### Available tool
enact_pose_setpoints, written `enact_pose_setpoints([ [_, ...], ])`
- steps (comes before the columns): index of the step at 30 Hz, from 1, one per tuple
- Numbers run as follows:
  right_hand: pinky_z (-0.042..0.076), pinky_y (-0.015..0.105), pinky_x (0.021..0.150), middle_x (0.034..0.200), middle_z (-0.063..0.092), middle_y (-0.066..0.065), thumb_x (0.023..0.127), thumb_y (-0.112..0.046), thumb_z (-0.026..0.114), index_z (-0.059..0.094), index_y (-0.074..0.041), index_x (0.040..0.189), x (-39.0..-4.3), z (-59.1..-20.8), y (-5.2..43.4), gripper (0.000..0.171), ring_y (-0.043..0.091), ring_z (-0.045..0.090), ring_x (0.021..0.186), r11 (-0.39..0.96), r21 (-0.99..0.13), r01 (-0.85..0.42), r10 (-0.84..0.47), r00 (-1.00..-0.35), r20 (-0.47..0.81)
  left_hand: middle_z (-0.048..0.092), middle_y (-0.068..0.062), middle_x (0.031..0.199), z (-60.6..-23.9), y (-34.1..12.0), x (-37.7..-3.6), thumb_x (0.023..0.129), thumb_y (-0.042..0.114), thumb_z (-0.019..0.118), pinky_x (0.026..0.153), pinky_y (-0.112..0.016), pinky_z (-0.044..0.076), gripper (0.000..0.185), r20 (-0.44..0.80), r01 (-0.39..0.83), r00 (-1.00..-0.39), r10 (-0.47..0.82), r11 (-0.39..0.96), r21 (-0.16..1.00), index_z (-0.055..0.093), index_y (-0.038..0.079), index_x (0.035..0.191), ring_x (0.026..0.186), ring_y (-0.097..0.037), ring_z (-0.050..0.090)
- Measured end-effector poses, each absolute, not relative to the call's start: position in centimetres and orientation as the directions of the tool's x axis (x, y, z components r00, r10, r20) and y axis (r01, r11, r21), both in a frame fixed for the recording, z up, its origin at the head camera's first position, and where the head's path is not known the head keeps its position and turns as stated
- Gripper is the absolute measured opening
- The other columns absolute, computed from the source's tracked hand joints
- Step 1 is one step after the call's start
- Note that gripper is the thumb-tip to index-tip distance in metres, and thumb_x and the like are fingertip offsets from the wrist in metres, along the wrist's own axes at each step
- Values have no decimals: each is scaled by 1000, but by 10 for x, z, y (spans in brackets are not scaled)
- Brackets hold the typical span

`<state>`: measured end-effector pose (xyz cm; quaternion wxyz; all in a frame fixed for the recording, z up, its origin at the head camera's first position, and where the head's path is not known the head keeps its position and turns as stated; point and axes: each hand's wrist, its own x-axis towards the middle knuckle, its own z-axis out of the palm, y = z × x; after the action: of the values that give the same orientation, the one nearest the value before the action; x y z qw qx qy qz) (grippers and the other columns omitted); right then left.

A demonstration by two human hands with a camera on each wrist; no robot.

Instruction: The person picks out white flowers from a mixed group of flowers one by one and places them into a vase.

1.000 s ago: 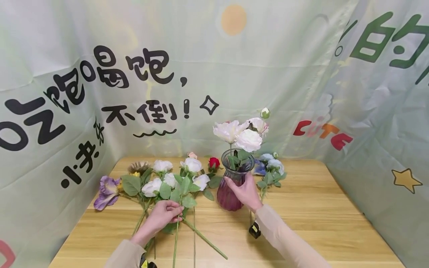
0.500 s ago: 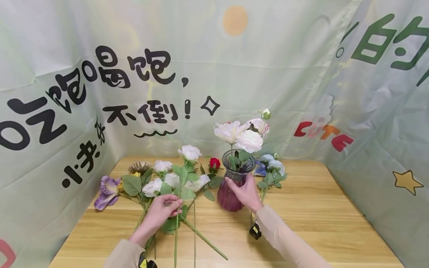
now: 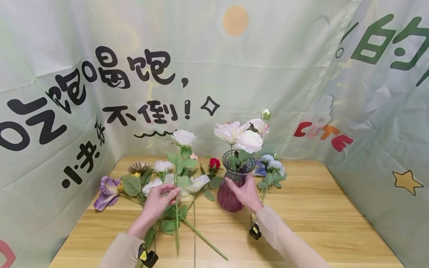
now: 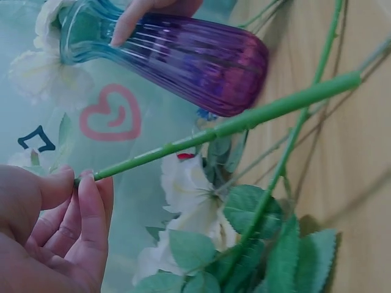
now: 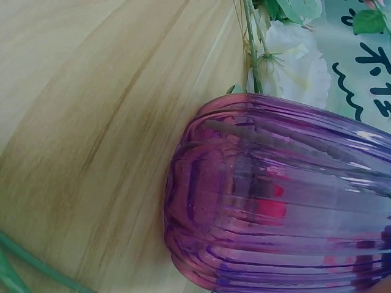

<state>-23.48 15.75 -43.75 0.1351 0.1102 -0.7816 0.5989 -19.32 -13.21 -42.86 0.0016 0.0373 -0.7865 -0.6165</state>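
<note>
On the left side of the wooden table [image 3: 301,208], seen from the head view, a purple flower [image 3: 106,191] lies beside a heap of loose white flowers [image 3: 157,184] with green leaves. Just right of that heap, the left hand [image 3: 157,203] pinches the green stem of a white rose [image 3: 183,137] between thumb and fingertips, holding it upright so the bloom stands above the heap, level with the flowers in the vase. Only the left wrist view shows the pinch closely: thumb and fingers [image 4: 85,207] meet round the thin stem, which runs away past the ribbed vase. The head view alone shows the bloom on top: round, creamy white, with a few leaves below it.

Right of the rose, near it but apart, stands a purple ribbed glass vase [image 3: 231,191] with a greenish neck, holding three pale blooms [image 3: 242,134] and a small bud. The right hand [image 3: 246,193] is curled round the vase's right side at the neck. The right wrist view shows what the others miss: the vase's belly standing on the table, stems visible through the glass. Behind the vase lie a red rose [image 3: 214,163] and some bluish flowers [image 3: 271,163].
</note>
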Motion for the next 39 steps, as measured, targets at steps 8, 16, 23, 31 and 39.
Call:
enact_pose_setpoints([
  [8,53,29,99,130,63,22,89,-8,75,44,2,139,-229,-433,156,60,32,64,117,279,-905,-320,0,-943,333,71,-22,114,-414,-129,-197,99,16,64,75,-20,60,29,12,-2,-998,-59,240,971,66,-6,119,92,-19,71],
  [16,52,42,104,129,64,19,85,-16,80,45,-2,138,-239,-450,157,65,32,65,117,279,-893,-354,41,-924,379,72,-21,113,-392,-123,-203,100,16,64,75,-19,60,27,103,79,-992,-77,261,962,68,-3,119,84,-9,70],
  [23,54,45,100,122,67,19,84,-18,80,49,1,131,-238,-451,153,59,31,67,111,340,-859,-383,86,-897,434,70,-22,112,-375,-112,-210,99,10,64,77,-20,61,21,223,194,-971,-87,262,945,70,-3,114,85,-8,70],
  [31,54,39,101,123,67,18,84,-15,80,50,0,132,-239,-452,153,58,30,66,111,308,-851,-425,79,-880,468,70,-22,107,-348,-95,-220,99,10,63,77,-30,63,17,318,297,-944,-84,196,935,69,-1,111,78,-2,69],
  [39,54,40,103,124,66,21,84,-7,79,48,2,133,-237,-451,148,59,32,66,112,302,-871,-388,92,-897,431,68,-23,106,-324,-72,-228,100,7,58,80,-32,63,19,352,346,-934,-56,98,933,67,-4,112,78,-5,69],
])
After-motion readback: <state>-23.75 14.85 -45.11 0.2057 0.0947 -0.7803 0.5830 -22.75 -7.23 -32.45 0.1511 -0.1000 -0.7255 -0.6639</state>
